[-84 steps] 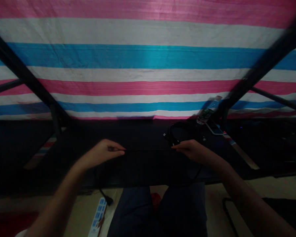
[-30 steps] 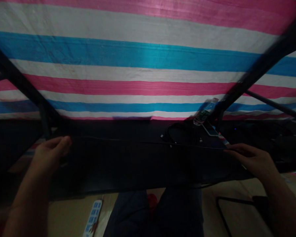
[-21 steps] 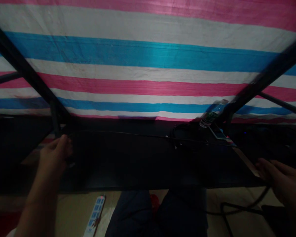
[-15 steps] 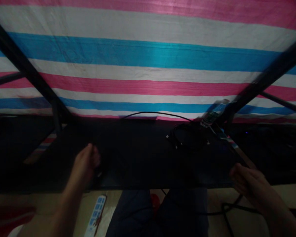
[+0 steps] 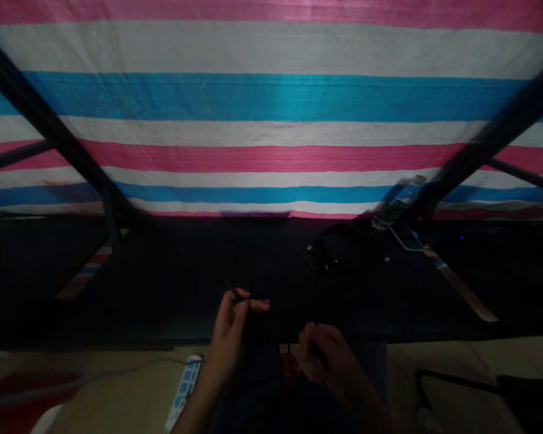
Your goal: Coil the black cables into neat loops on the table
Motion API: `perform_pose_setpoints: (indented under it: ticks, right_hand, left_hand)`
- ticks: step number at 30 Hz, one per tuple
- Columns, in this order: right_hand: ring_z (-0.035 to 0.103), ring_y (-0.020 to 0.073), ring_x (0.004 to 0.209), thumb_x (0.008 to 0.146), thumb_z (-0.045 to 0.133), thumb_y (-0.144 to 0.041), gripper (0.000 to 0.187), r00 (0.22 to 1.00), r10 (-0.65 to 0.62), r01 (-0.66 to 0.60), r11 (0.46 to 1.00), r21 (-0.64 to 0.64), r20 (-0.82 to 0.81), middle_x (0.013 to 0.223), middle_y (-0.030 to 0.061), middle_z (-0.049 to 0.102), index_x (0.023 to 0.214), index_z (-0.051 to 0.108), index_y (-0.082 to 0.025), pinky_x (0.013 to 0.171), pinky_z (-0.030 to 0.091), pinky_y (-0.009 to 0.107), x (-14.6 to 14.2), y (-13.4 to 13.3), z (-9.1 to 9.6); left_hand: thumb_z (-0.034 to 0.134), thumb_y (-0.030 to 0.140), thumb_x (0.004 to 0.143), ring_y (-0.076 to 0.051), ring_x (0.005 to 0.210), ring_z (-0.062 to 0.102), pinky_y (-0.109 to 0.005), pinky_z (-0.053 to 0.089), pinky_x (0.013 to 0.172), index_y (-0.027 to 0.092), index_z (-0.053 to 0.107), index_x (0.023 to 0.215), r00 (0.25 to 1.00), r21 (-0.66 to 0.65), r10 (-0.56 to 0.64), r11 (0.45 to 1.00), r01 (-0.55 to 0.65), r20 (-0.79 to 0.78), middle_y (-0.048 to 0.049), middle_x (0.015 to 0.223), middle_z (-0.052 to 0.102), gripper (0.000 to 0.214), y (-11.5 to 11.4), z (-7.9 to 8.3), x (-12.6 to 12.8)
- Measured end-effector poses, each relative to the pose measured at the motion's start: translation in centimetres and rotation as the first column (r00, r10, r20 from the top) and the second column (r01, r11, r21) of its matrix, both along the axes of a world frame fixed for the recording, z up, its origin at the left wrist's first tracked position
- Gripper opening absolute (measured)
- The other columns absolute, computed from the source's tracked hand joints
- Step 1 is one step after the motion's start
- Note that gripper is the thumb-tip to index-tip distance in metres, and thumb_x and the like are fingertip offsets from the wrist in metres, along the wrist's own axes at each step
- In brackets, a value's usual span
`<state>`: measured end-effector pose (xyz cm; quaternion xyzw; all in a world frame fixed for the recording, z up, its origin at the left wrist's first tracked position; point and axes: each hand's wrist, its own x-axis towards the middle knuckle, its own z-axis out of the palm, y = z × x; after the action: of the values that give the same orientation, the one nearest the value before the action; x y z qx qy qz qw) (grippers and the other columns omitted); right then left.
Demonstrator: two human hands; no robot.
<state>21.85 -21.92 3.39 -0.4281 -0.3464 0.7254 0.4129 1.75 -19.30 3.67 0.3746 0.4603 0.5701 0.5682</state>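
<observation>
My left hand (image 5: pixel 230 316) is over the front part of the dark table, thumb and fingers pinched on a thin black cable (image 5: pixel 231 289) whose short length sticks up past the fingers. To its right, my right hand (image 5: pixel 319 349) is closed at the table's front edge; a dark strand, apparently the same cable, passes into its fingers, though shadow hides most of it. A faint loop of black cable (image 5: pixel 294 253) lies on the table beyond the hands. Behind it and to the right rests a coiled black cable (image 5: pixel 322 241) with pale metal plugs.
A clear plastic bottle (image 5: pixel 398 204) leans near the right frame bar (image 5: pixel 470 150), beside a phone-like flat device (image 5: pixel 407 239). Striped sheeting (image 5: pixel 271 96) hangs behind the black table (image 5: pixel 172 283). On the floor lies a white power strip (image 5: pixel 184 386) with blue sockets.
Both hands have come inward from far apart, the left moving right and the right moving left. The cable that arched above the table's back now lies lower on the table.
</observation>
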Motion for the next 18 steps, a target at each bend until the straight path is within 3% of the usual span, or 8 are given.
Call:
perform_pose_setpoints:
  ticks: [2, 5, 8, 11, 14, 18]
  right_hand:
    - [0.033, 0.0069, 0.035, 0.085, 0.061, -0.067, 0.054, 0.999, 0.040, -0.039, 0.997, -0.067, 0.012, 0.042, -0.0065, 0.037, 0.066, 0.064, -0.017, 0.039, 0.026, 0.022, -1.8, -0.4, -0.7]
    - [0.049, 0.0102, 0.039, 0.081, 0.063, -0.070, 0.056, 0.998, 0.010, -0.002, 0.994, -0.112, 0.068, 0.053, -0.0007, 0.057, 0.077, 0.070, -0.014, 0.042, 0.032, 0.023, -3.4, -0.3, -2.0]
    - [0.060, 0.0153, 0.052, 0.072, 0.072, -0.071, 0.056, 0.977, -0.135, 0.163, 0.971, -0.173, 0.165, 0.066, 0.0031, 0.067, 0.082, 0.071, -0.016, 0.051, 0.044, 0.026, -3.8, 0.1, -3.7]
    - [0.069, 0.0228, 0.076, 0.067, 0.080, -0.064, 0.051, 0.940, -0.276, 0.315, 0.928, -0.200, 0.201, 0.080, 0.0058, 0.073, 0.087, 0.073, -0.019, 0.069, 0.053, 0.032, -3.8, 0.6, -4.7]
    - [0.070, 0.0253, 0.090, 0.072, 0.079, -0.060, 0.046, 0.939, -0.309, 0.329, 0.936, -0.129, 0.152, 0.091, 0.0080, 0.074, 0.089, 0.073, -0.018, 0.080, 0.053, 0.034, -3.6, 1.2, -4.4]
    - [0.070, 0.0227, 0.076, 0.077, 0.076, -0.057, 0.043, 0.951, -0.307, 0.310, 0.945, -0.105, 0.044, 0.084, 0.0071, 0.074, 0.093, 0.068, -0.018, 0.069, 0.053, 0.033, -3.0, 2.1, -3.1]
  left_hand:
    - [0.064, 0.046, 0.091, -0.024, 0.103, 0.069, -0.038, 0.048, 0.096, 0.023, 0.054, 0.098, 0.999, -0.052, 0.010, 0.999, -0.012, -0.043, -0.0085, 0.103, 0.077, 0.026, -0.8, -0.2, 1.2]
    - [0.069, 0.046, 0.086, -0.027, 0.106, 0.068, -0.041, 0.051, 0.093, 0.023, 0.059, 0.090, 0.993, -0.117, 0.025, 0.992, -0.038, -0.112, -0.0112, 0.118, 0.073, 0.025, -1.9, -1.0, 3.0]
    - [0.070, 0.046, 0.083, -0.030, 0.114, 0.065, -0.046, 0.050, 0.098, 0.024, 0.063, 0.086, 0.993, -0.161, 0.045, 0.985, -0.063, -0.112, -0.0124, 0.123, 0.071, 0.024, -3.1, -2.2, 4.7]
    - [0.069, 0.047, 0.083, -0.031, 0.134, 0.052, -0.048, 0.040, 0.112, 0.024, 0.069, 0.091, 0.991, -0.177, 0.061, 0.981, -0.081, -0.115, -0.0123, 0.141, 0.059, 0.024, -4.4, -3.2, 5.9]
    - [0.067, 0.049, 0.084, -0.031, 0.143, 0.042, -0.046, 0.035, 0.117, 0.026, 0.070, 0.105, 0.991, -0.205, 0.073, 0.974, -0.096, -0.115, -0.0101, 0.154, 0.046, 0.031, -5.5, -4.2, 6.7]
    - [0.066, 0.054, 0.084, -0.029, 0.128, 0.057, -0.042, 0.045, 0.107, 0.027, 0.063, 0.116, 0.999, -0.285, 0.042, 0.957, -0.045, -0.016, -0.0133, 0.136, 0.061, 0.041, -6.7, -5.2, 7.1]
